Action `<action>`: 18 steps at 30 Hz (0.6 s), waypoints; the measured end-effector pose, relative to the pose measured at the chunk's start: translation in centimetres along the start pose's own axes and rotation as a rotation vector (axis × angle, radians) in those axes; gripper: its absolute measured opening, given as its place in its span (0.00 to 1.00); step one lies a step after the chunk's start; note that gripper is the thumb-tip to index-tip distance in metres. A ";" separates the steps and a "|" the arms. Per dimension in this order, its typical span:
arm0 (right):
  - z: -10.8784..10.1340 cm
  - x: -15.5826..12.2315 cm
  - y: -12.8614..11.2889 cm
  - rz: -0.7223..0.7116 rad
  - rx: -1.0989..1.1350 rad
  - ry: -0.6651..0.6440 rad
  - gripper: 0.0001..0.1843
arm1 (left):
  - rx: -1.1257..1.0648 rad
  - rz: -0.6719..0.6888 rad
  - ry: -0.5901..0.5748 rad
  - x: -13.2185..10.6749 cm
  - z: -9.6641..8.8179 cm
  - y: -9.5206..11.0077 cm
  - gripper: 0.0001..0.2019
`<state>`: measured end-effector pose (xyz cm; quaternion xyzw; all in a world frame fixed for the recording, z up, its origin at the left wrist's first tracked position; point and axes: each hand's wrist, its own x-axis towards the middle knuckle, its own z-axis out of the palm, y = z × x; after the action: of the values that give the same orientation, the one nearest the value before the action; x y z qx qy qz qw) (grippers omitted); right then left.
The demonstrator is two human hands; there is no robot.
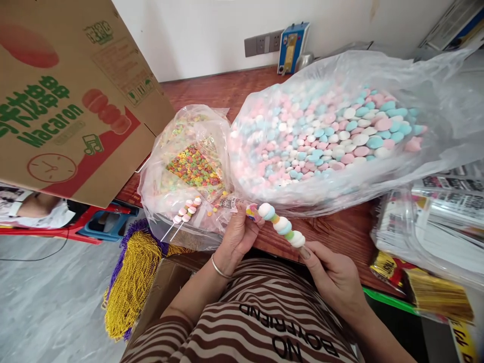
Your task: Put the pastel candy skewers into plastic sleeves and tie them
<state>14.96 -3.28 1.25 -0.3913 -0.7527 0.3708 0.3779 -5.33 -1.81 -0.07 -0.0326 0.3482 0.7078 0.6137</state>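
My right hand (335,275) pinches the lower end of a candy skewer (282,224) strung with white, blue and green pieces. My left hand (238,237) is closed at the skewer's upper tip, fingers pinched on a small colourful candy ring (252,210). Just behind my hands lies a big clear bag of pink, blue and white marshmallow candies (333,136). To its left sits a smaller clear bag of tiny coloured rings (194,166). Two finished skewers (184,214) rest against that bag.
A Macaron cardboard box (71,101) stands at the left on the wooden table (212,88). Gold and purple bead strings (132,280) hang over a lower box. Clear bags of printed wrappers (434,222) and gold twist ties (434,295) lie at the right.
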 end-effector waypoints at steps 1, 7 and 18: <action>0.0 -0.1 0.0 0.003 0.003 -0.016 0.13 | 0.002 0.011 0.023 -0.1 0.2 0.0 0.19; 0.2 -0.8 0.5 -0.023 -0.096 -0.007 0.15 | 0.038 0.004 -0.059 -0.5 0.6 0.3 0.21; -0.4 -1.0 0.5 -0.582 -0.827 0.208 0.09 | 0.224 0.211 0.057 0.4 -0.7 -0.4 0.23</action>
<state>15.85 -3.85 0.71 -0.3171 -0.8726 -0.1191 0.3519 -5.29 -1.87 -0.96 0.0529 0.4438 0.7239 0.5255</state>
